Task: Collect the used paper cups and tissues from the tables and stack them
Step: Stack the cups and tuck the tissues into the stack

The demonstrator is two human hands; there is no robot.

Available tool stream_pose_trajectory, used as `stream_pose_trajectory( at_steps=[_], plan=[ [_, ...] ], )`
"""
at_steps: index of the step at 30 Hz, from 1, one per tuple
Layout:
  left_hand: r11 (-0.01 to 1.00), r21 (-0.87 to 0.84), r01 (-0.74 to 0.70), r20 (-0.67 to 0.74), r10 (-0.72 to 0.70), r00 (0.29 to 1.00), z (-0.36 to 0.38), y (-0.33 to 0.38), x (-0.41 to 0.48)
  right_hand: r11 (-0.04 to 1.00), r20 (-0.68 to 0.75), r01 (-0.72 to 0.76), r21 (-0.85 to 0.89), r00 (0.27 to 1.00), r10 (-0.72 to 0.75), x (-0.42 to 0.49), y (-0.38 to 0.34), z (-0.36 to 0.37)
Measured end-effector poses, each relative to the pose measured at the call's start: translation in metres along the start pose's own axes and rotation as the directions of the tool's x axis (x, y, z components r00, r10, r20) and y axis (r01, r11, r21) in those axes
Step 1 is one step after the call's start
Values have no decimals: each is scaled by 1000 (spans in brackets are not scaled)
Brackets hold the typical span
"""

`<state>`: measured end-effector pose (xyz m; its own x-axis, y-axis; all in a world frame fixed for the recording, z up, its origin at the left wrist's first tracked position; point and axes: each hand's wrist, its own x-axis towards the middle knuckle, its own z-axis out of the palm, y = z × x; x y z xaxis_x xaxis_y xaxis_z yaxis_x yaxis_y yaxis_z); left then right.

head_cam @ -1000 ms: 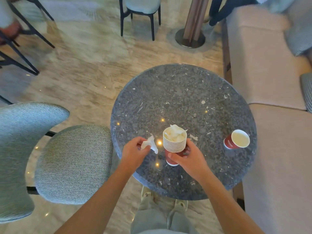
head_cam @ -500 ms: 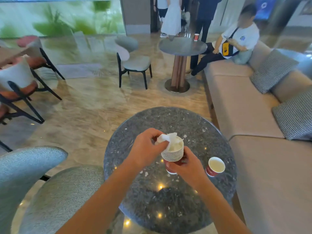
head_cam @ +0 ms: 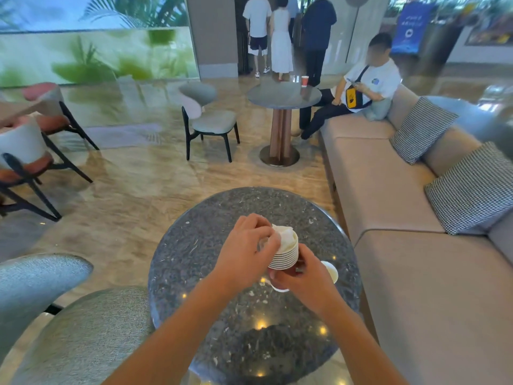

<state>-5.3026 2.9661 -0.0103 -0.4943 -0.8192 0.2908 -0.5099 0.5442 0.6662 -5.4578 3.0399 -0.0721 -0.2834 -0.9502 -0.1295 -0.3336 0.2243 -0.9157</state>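
A stack of several nested paper cups point(head_cam: 286, 257) with white rims is held above the round dark stone table point(head_cam: 211, 240). My right hand point(head_cam: 302, 276) grips the stack from below and the side. My left hand point(head_cam: 247, 245) presses white tissue point(head_cam: 284, 237) into the top cup, fingers pinched on it. A single paper cup point(head_cam: 330, 270) stands on the table just right of my right hand, mostly hidden behind it. Another red cup point(head_cam: 304, 81) stands on the far round table point(head_cam: 277, 97).
A beige sofa point(head_cam: 402, 245) with checked cushions point(head_cam: 472, 190) runs along the right. Grey chairs stand at the lower left point(head_cam: 83, 334) and by the far table point(head_cam: 208, 120). A person sits on the sofa's far end point(head_cam: 361, 90); others stand at the back.
My left hand has carried the tissue from the table to the top of the stack and pushed it in. The view has tilted up, showing the room beyond.
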Motion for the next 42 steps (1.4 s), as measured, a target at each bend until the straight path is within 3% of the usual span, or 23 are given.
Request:
stream_pose_trajectory(
  at_steps=[3,7,12,15,27,34,42],
  plan=[
    [1000,-12,28,41,-28,999,9,6,-3,1000,14,14,-14,1000,-14,-6,6,-11],
    [982,-72,172,86,-166,982,20,13,-7,999,24,46,-23,999,-45,-14,14,-20],
    [965,-149,214,-23,-220,975,20,21,-11,998,48,64,-24,997,-63,-19,12,-25],
    [963,-93,255,5,-255,967,16,26,-12,997,63,74,-18,995,-73,-19,10,-25],
    [974,-2,225,148,-222,964,14,17,-14,996,85,93,-11,992,-91,-8,8,-20],
    [988,-119,98,-100,-110,989,-4,8,-7,995,68,99,15,993,-100,1,-3,-11],
    [988,-130,77,-213,-104,972,-42,-22,-1,995,96,94,45,991,-98,21,-16,11]
  ],
)
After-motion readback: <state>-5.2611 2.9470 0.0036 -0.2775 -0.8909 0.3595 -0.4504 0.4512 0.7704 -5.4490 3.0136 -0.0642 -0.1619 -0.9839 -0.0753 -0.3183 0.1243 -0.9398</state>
